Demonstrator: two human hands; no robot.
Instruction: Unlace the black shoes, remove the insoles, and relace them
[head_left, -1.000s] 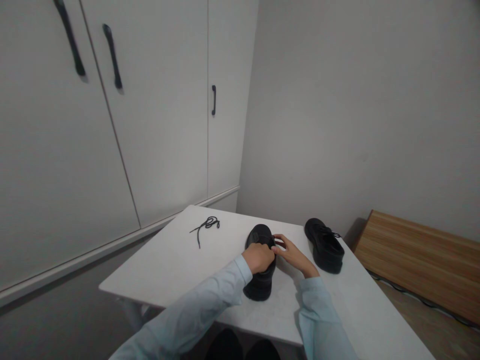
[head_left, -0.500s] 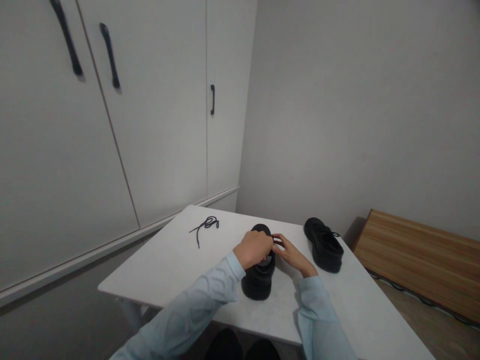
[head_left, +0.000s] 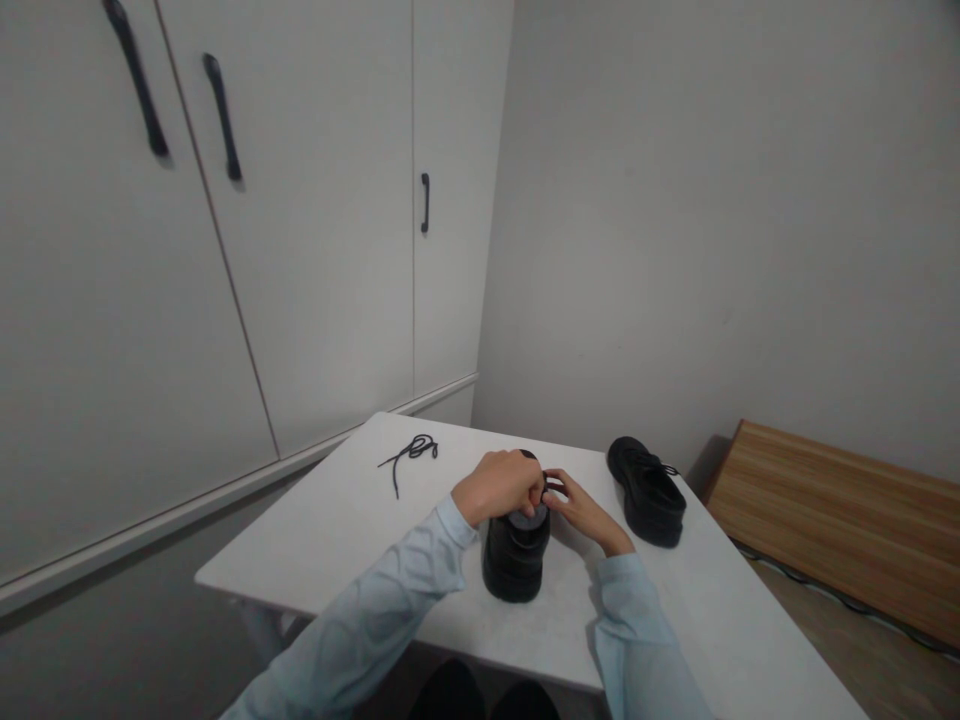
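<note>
A black shoe (head_left: 514, 565) stands on the white table, its heel towards me and its grey insole showing. Over the shoe's opening and lacing area lies my left hand (head_left: 499, 487), with its fingers curled closed and pointing down. Whatever those fingertips pinch is hidden behind the knuckles. My right hand (head_left: 583, 508) is at the shoe's right side, thumb and fingers bent around its upper edge, close to the left fingertips. Both hands cover most of the shoe's front. A loose black shoelace (head_left: 412, 452) lies in a tangle to the left.
A second black shoe (head_left: 651, 500), with laces in it, stands at the right of the white table (head_left: 337, 540). White cupboards (head_left: 322, 250) with dark handles line the left side. A wooden board (head_left: 840, 530) leans low by the grey wall at the right.
My left hand has moved slightly left and up, uncovering more of the shoe's insole. My right hand stays at the shoe's side. The lace and second shoe are unmoved.
</note>
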